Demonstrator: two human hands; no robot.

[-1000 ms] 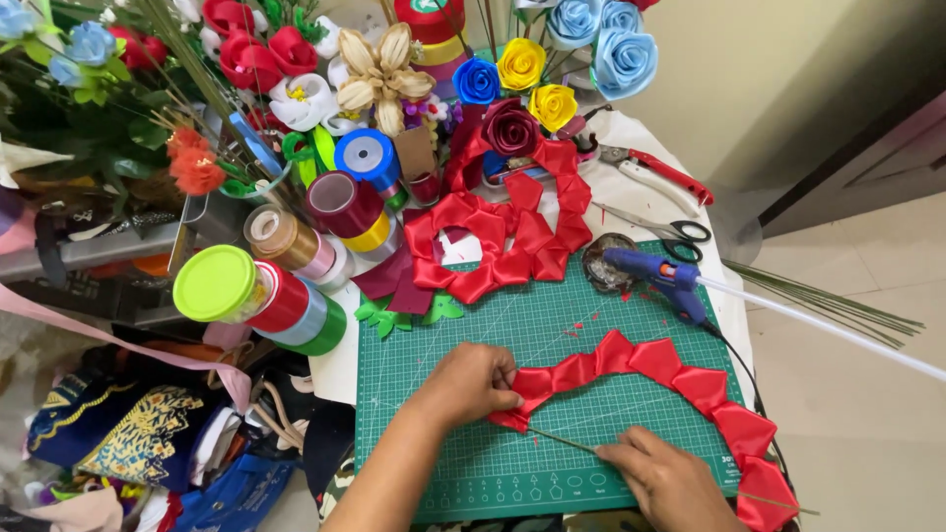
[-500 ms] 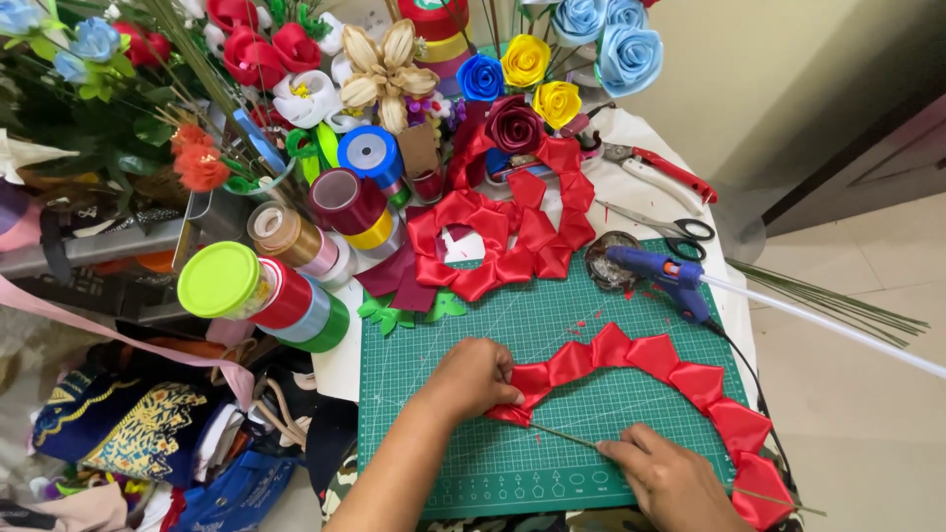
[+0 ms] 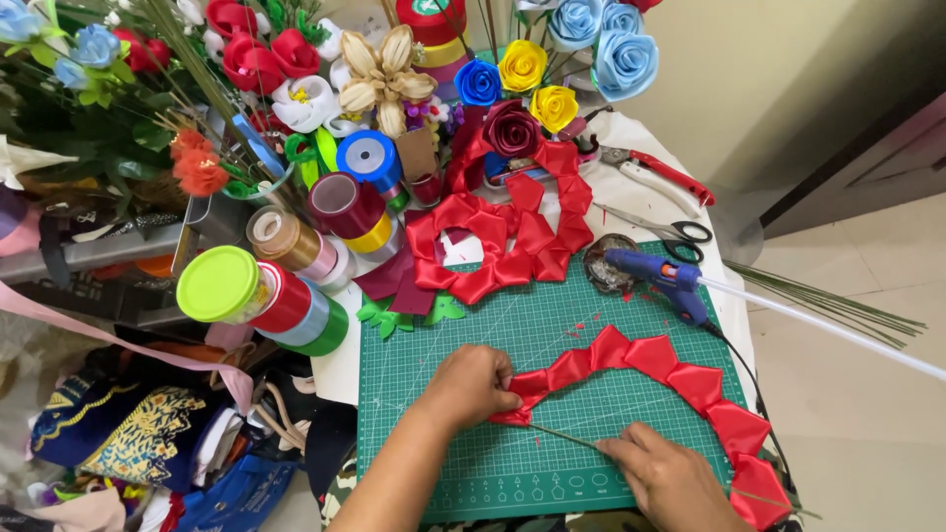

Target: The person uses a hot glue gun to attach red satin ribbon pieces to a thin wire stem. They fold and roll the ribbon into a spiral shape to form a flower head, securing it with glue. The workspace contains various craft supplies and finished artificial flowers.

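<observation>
On the green gridded cutting mat (image 3: 591, 325), the left hand (image 3: 473, 386) pinches the near end of a curved chain of folded red satin ribbon petals (image 3: 680, 379). The right hand (image 3: 670, 480) grips a thin green wire stem (image 3: 562, 436) that runs up to that same end. Bare mat lies between the hands and along the front edge; the chain's far end reaches the mat's right corner. A blue glue gun (image 3: 662, 278) rests at the back edge, beside a finished red ribbon wreath (image 3: 503, 236). Stacked ribbon spools (image 3: 286, 286) crowd the left border.

Home craft corner: ribbon spools (image 3: 296, 286), cutting mat (image 3: 552, 345)
</observation>
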